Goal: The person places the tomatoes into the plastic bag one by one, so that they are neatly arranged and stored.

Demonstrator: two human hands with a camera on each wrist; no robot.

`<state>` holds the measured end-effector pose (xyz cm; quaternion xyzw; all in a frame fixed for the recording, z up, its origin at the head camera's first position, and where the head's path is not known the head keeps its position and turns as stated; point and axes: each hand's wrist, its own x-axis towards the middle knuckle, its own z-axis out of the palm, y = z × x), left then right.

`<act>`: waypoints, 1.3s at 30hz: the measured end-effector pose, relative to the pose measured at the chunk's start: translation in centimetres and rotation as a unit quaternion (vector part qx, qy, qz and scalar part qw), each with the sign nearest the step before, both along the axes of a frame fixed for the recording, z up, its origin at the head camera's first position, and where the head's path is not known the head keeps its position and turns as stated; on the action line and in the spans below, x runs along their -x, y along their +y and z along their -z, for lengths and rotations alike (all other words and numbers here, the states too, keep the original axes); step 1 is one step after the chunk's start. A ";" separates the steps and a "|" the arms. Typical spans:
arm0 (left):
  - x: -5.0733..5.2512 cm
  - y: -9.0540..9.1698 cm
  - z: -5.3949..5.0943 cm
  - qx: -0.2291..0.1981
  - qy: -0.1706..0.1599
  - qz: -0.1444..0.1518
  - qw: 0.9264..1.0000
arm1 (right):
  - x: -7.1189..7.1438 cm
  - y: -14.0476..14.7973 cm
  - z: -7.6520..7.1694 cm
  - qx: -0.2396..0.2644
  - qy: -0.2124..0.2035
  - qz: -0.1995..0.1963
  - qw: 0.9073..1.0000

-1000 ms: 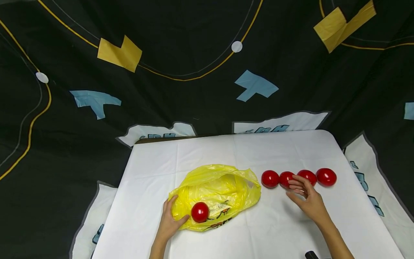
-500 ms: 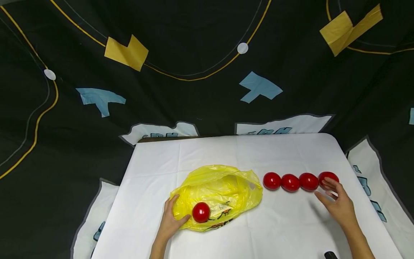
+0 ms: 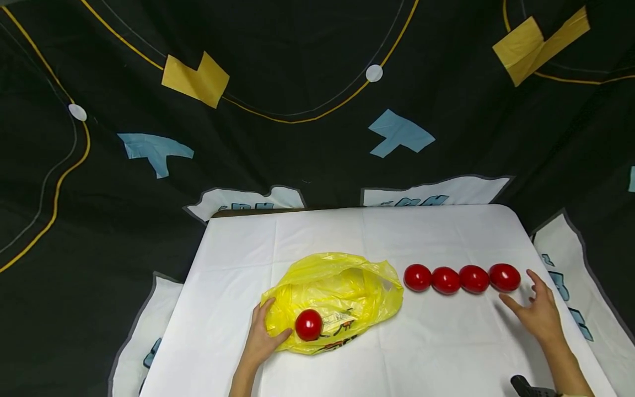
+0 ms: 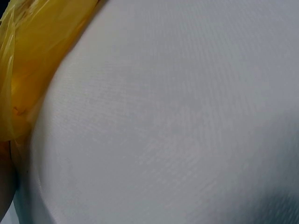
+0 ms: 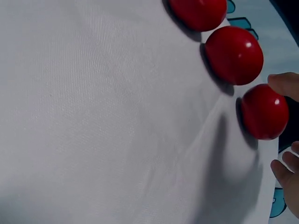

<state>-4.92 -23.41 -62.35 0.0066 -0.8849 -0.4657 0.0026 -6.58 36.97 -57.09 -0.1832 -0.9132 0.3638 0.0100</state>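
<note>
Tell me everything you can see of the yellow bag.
The yellow bag looks like thin, shiny, slightly see-through plastic, crumpled all over, with dark and reddish print along its near edge. It lies slumped on the white tablecloth, its mouth apparently gaping. The left hand holds its left end, and a round red object sits on its near part. What is inside cannot be made out.

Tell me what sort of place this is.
Probably an indoor work or filming corner: dark printed fabric hangs behind a white-covered table bearing a yellow plastic bag and round red things.
</note>
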 end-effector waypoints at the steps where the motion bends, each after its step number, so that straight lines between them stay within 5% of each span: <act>1: 0.0 0.0 0.0 0.000 -0.001 0.000 1.000 | 0.1 0.1 0.1 -0.005 -0.007 -0.004 1.000; 14: 0.1 -0.1 -0.1 -0.003 -0.007 0.003 1.000 | 1.5 1.0 1.3 0.003 -0.056 -0.038 0.998; 27: 0.1 -0.1 -0.1 -0.004 -0.038 -0.003 0.999 | 2.7 0.6 0.9 -0.010 -0.065 -0.013 0.998; 39: 0.0 -0.1 -0.1 -0.002 -0.029 0.000 1.000 | 2.9 0.0 1.3 0.005 -0.065 0.032 0.997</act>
